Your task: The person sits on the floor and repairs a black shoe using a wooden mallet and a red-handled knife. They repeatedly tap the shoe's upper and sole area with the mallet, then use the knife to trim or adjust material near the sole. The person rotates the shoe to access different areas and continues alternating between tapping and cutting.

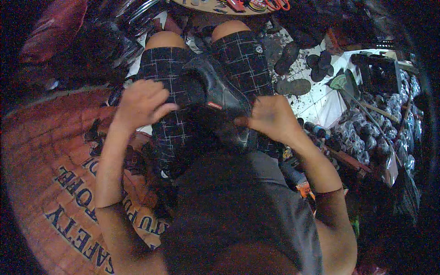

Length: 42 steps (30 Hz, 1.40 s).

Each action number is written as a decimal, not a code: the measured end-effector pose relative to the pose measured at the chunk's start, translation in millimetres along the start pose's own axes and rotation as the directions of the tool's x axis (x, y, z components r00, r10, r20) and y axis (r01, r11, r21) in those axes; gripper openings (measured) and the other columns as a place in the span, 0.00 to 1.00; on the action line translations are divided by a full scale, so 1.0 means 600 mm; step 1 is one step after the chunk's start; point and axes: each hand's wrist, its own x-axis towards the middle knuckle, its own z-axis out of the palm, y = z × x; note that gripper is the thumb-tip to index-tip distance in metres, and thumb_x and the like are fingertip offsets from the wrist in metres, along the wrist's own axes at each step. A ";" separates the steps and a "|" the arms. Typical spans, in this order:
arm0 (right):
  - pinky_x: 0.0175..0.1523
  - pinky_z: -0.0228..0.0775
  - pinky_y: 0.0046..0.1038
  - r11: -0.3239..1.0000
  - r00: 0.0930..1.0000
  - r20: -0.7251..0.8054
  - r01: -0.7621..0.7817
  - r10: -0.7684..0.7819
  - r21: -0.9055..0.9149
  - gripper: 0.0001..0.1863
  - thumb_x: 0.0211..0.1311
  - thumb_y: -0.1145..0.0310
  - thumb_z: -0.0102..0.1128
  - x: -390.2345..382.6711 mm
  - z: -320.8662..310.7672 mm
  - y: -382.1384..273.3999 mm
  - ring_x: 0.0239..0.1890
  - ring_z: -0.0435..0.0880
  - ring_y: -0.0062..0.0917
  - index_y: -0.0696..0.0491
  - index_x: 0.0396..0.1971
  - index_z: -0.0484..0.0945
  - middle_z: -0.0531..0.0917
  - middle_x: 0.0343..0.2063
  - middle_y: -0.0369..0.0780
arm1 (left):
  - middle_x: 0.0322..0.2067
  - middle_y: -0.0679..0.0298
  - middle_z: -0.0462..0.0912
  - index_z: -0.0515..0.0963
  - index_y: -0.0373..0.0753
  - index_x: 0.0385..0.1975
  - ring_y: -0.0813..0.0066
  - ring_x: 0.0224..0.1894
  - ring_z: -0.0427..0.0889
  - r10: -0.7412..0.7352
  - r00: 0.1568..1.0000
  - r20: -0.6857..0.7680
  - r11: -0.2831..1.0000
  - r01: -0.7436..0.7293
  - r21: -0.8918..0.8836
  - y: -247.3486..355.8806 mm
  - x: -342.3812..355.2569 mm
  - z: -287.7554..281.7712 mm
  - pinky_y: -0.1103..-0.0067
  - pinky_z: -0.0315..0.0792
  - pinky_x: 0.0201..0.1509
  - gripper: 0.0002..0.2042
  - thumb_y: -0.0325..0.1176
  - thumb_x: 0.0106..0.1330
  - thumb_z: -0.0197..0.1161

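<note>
A black leather shoe or boot [211, 81] with a small red tag lies in my lap between my thighs, its lower part lost in shadow. My left hand [142, 103] is raised to the left of it, apart from it, over my checked shorts. Its fingers are curled in and the thumb points toward the shoe. Close by the shoe's right side is my right hand [272, 117], also closed, with the thumb toward the dark leather. Whether it touches the shoe I cannot tell. Anything small inside either hand is hidden.
At the top edge stands a round wooden table [208, 6] with orange-handled scissors [277, 4] and small tools. Dark soles [293, 87] lie on white floor tiles. Plastic-wrapped bundles [366, 133] and a long stick fill the right. An orange printed banner [41, 146] spreads at left.
</note>
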 end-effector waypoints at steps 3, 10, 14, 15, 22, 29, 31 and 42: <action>0.24 0.56 0.32 0.995 1.000 0.003 -0.006 0.006 -0.098 0.34 0.49 0.47 0.77 0.007 0.015 0.009 0.14 0.62 0.24 0.53 0.09 0.63 0.64 0.09 0.35 | 0.21 0.62 0.79 0.76 0.41 0.17 0.59 0.23 0.78 -0.332 0.915 -0.230 0.935 0.351 0.047 -0.116 -0.118 -0.024 0.66 0.72 0.29 0.13 0.36 0.60 0.70; 0.21 0.57 0.23 0.890 0.975 0.076 -0.221 0.208 0.399 0.18 0.57 0.53 0.71 -0.015 -0.028 0.021 0.17 0.70 0.14 0.53 0.25 0.80 0.75 0.16 0.33 | 0.37 0.57 0.86 0.85 0.41 0.41 0.55 0.41 0.85 -0.597 0.772 -0.218 0.785 0.618 0.037 -0.138 -0.175 0.004 0.69 0.77 0.47 0.14 0.41 0.60 0.72; 0.20 0.56 0.16 0.713 0.922 -0.127 -0.190 0.366 0.675 0.25 0.68 0.47 0.54 -0.044 -0.101 0.082 0.19 0.70 0.13 0.51 0.54 0.76 0.86 0.38 0.40 | 0.58 0.57 0.78 0.74 0.45 0.62 0.54 0.62 0.75 -0.490 0.831 -0.264 0.848 0.524 0.076 -0.036 -0.062 -0.064 0.65 0.71 0.61 0.36 0.52 0.53 0.76; 0.20 0.55 0.17 0.753 0.906 -0.188 -0.184 0.379 0.631 0.27 0.69 0.45 0.51 -0.047 -0.111 0.098 0.20 0.71 0.13 0.48 0.57 0.74 0.86 0.37 0.39 | 0.59 0.58 0.77 0.73 0.46 0.63 0.55 0.61 0.75 -0.320 0.926 -0.200 0.939 0.338 0.061 0.004 -0.034 -0.067 0.64 0.70 0.62 0.39 0.53 0.51 0.76; 0.24 0.59 0.17 0.887 0.962 -0.033 -0.236 0.271 0.397 0.15 0.75 0.58 0.53 -0.097 -0.084 0.068 0.26 0.70 0.11 0.47 0.54 0.71 0.77 0.30 0.31 | 0.64 0.76 0.73 0.73 0.53 0.64 0.78 0.52 0.75 0.219 0.941 -0.259 0.969 -0.242 -0.058 0.187 0.099 0.072 0.75 0.68 0.59 0.27 0.40 0.61 0.60; 0.64 0.69 0.30 0.992 0.998 0.037 0.044 -0.049 0.117 0.20 0.69 0.74 0.55 -0.112 -0.059 0.000 0.52 0.82 0.27 0.57 0.59 0.76 0.84 0.50 0.42 | 0.63 0.76 0.75 0.75 0.51 0.62 0.82 0.47 0.74 0.349 0.907 -0.236 0.934 -0.357 0.011 0.182 0.099 0.096 0.78 0.69 0.54 0.24 0.37 0.62 0.56; 0.65 0.67 0.31 0.993 0.994 0.106 -0.022 0.010 0.115 0.20 0.68 0.73 0.56 -0.111 -0.059 -0.004 0.57 0.81 0.30 0.58 0.59 0.77 0.83 0.55 0.44 | 0.62 0.75 0.75 0.75 0.50 0.62 0.82 0.45 0.75 0.346 0.905 -0.247 0.931 -0.365 -0.034 0.181 0.100 0.092 0.78 0.70 0.52 0.25 0.36 0.61 0.56; 0.49 0.76 0.32 0.995 0.989 0.122 0.074 -0.083 0.074 0.18 0.70 0.66 0.58 -0.100 -0.055 0.012 0.42 0.88 0.34 0.47 0.59 0.80 0.87 0.41 0.47 | 0.62 0.72 0.76 0.75 0.47 0.61 0.79 0.42 0.76 0.333 0.923 -0.191 0.920 -0.363 -0.146 0.179 0.102 0.084 0.77 0.72 0.52 0.26 0.36 0.59 0.57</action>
